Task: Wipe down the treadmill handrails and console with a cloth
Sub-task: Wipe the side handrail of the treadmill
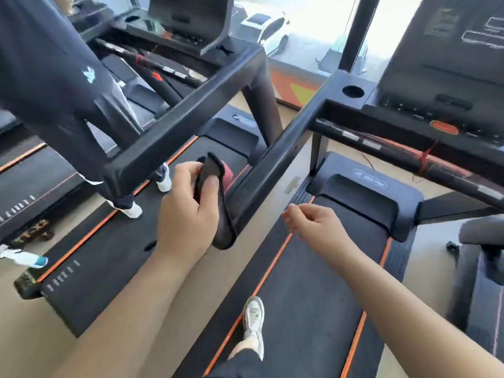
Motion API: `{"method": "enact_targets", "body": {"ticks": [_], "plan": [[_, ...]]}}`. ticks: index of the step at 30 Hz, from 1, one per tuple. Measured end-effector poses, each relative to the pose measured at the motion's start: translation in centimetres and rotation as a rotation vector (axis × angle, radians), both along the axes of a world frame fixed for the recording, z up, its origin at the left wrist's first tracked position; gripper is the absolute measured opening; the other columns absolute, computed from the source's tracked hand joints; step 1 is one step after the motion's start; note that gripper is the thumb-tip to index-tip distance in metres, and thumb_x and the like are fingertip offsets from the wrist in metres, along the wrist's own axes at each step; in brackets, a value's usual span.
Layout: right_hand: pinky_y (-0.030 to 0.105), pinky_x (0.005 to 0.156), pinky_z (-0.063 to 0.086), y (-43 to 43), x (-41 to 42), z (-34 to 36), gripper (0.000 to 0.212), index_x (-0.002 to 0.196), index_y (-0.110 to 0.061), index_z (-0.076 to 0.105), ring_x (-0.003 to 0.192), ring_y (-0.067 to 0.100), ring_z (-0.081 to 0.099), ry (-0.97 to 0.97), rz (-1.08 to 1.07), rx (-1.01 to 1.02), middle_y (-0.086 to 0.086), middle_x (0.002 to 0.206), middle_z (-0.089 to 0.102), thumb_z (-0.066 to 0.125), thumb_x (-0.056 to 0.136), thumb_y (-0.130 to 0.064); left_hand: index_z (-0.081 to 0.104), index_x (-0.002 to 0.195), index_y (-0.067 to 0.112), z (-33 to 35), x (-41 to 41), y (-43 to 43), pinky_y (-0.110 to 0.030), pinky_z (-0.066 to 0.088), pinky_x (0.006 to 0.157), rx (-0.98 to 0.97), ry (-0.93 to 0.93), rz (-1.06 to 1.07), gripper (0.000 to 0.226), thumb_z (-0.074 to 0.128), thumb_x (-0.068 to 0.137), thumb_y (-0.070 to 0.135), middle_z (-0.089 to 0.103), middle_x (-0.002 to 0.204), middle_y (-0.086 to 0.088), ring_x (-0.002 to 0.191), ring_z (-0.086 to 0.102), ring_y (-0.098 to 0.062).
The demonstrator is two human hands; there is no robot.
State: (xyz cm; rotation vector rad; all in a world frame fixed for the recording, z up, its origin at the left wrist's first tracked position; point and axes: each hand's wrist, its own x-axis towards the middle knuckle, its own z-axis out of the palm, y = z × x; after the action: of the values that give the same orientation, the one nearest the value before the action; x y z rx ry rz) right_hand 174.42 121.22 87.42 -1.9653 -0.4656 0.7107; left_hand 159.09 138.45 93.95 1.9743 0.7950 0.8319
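The left hand (188, 211) grips a dark cloth (218, 205), thumb across its front and fingers curled behind; the cloth hangs down from the hand against the near end of the black handrail (278, 156), which runs up and away between the two hands toward the console (450, 50); the right hand (313, 222) hovers just right of that rail end, fingers loosely curled, holding nothing. Under the right hand lies the dark belt (313, 296) of the treadmill, edged with orange stripes; a pale shoe (253, 320) stands on its near left edge, below both hands. Left of the left hand stands a second treadmill (109, 255) with the same orange edging, and on it another person in dark trousers (54, 77) and white shoes (133, 210). The floor (291, 148) between the machines is beige; far beyond the hands a bright window (308, 20) shows parked cars outside. A round cup hole (353, 91) and an orange button (444, 127) sit on the console, above the right hand. The badge (369, 178) on the motor cover and the pale print on the console screen are too blurred to read; the trousers carry a small light emblem (88, 73), with no legible lettering.
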Motion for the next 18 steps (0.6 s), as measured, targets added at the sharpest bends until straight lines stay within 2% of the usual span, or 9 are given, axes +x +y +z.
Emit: {"method": "enact_targets", "body": {"ticks": [2, 4, 7, 8, 10, 12, 14, 16, 18], "plan": [[0.031, 0.075, 0.055, 2.5, 2.7, -1.0, 0.032, 0.090, -0.023, 0.077, 0.079, 0.012, 0.069, 0.009, -0.012, -0.001, -0.008, 0.081, 0.074, 0.055, 0.101, -0.043, 0.054, 0.113, 0.025, -0.6, 2.5, 1.5, -0.025, 0.044, 0.075, 0.249, -0.039, 0.012, 0.009, 0.056, 0.104, 0.023, 0.070, 0.097, 0.017, 0.087, 0.062, -0.007], [0.029, 0.074, 0.052, 4.6, 5.2, -2.0, 0.034, 0.089, -0.019, 0.076, 0.076, 0.011, 0.067, 0.006, -0.040, -0.022, -0.006, 0.080, 0.073, 0.055, 0.101, -0.043, 0.058, 0.121, 0.015, -3.9, 5.2, 2.9, -0.029, 0.046, 0.086, 0.342, 0.037, -0.100, 0.022, 0.055, 0.102, 0.025, 0.071, 0.114, 0.001, 0.103, 0.062, -0.015], [0.030, 0.063, 0.043, 6.6, 8.4, -3.2, 0.045, 0.089, -0.005, 0.067, 0.062, 0.011, 0.051, -0.066, -0.057, -0.078, -0.001, 0.071, 0.059, 0.053, 0.100, -0.046, 0.064, 0.118, 0.021, -11.1, 7.8, 4.8, -0.050, 0.034, 0.118, 0.308, 0.486, -0.457, 0.040, 0.043, 0.099, 0.048, 0.040, 0.162, -0.008, 0.150, 0.035, -0.024], [0.028, 0.060, 0.039, 7.0, 9.2, -3.6, 0.044, 0.088, -0.003, 0.065, 0.058, 0.010, 0.045, -0.078, -0.068, -0.102, -0.002, 0.068, 0.054, 0.054, 0.100, -0.044, 0.069, 0.112, 0.022, -12.8, 8.0, 5.2, -0.052, 0.028, 0.122, 0.272, 0.622, -0.524, 0.047, 0.038, 0.097, 0.055, 0.028, 0.168, -0.006, 0.155, 0.024, -0.024], [0.025, 0.059, 0.037, 7.5, 10.4, -4.5, 0.035, 0.085, -0.008, 0.066, 0.053, 0.005, 0.042, -0.083, -0.090, -0.121, -0.009, 0.062, 0.050, 0.055, 0.100, -0.038, 0.073, 0.091, 0.019, -14.7, 7.7, 6.0, -0.046, 0.035, 0.118, 0.187, 0.624, -0.497, 0.056, 0.034, 0.098, 0.060, 0.037, 0.164, -0.004, 0.151, 0.034, -0.026], [0.023, 0.059, 0.038, 8.0, 11.0, -5.1, 0.027, 0.085, -0.014, 0.069, 0.053, 0.001, 0.044, -0.093, -0.092, -0.138, -0.015, 0.058, 0.052, 0.057, 0.100, -0.033, 0.069, 0.083, 0.017, -14.7, 8.2, 7.0, -0.042, 0.048, 0.103, 0.235, 0.541, -0.336, 0.052, 0.040, 0.099, 0.057, 0.060, 0.145, -0.004, 0.130, 0.058, -0.028], [0.022, 0.063, 0.041, 9.0, 11.5, -5.7, 0.019, 0.090, -0.022, 0.072, 0.059, 0.000, 0.052, -0.106, -0.053, -0.156, -0.019, 0.065, 0.059, 0.058, 0.099, -0.031, 0.067, 0.107, 0.021, -14.7, 9.5, 8.4, -0.043, 0.047, 0.103, 0.290, 0.558, -0.217, 0.047, 0.048, 0.095, 0.063, 0.059, 0.144, -0.003, 0.127, 0.058, -0.027], [0.026, 0.077, 0.049, 10.0, 12.1, -6.5, 0.014, 0.101, -0.026, 0.072, 0.081, 0.001, 0.061, -0.171, -0.008, -0.178, -0.014, 0.089, 0.066, 0.060, 0.099, -0.030, 0.045, 0.147, 0.022, -14.4, 11.3, 9.2, -0.047, 0.031, 0.121, 0.244, 0.742, -0.244, 0.081, 0.052, 0.087, 0.075, 0.034, 0.164, -0.007, 0.148, 0.035, -0.027], [0.031, 0.090, 0.052, 10.6, 12.9, -7.2, 0.018, 0.111, -0.024, 0.071, 0.096, 0.004, 0.062, -0.229, 0.022, -0.177, -0.010, 0.106, 0.064, 0.060, 0.098, -0.029, 0.014, 0.162, 0.019, -14.5, 13.2, 8.9, -0.047, 0.020, 0.126, 0.136, 0.897, -0.319, 0.109, 0.051, 0.082, 0.083, 0.016, 0.170, -0.009, 0.155, 0.020, -0.027]]}}
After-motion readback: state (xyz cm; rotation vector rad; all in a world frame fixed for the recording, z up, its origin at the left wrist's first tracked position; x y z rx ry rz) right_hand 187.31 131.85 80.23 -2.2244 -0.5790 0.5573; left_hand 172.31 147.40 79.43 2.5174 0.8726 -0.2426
